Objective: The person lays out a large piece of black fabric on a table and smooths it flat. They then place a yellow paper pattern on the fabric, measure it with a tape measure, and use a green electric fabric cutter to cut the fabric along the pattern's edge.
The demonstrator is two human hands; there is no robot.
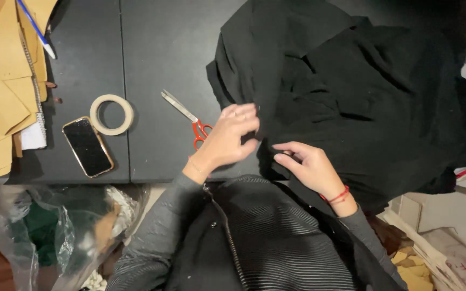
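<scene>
Both hands work at the near edge of the dark tabletop [152, 54], where a heap of black fabric [351, 91] covers the right half and spills over that edge. The left hand [227, 141] has its fingers [244, 114] curled down, pinching a fold of the cloth; the right hand [311, 164] grips the fabric just beside it, fingers bent. Red-handled scissors [190, 119] lie touching the left hand's far side, with a tape roll [112, 115] and phone [87, 146] further left.
</scene>
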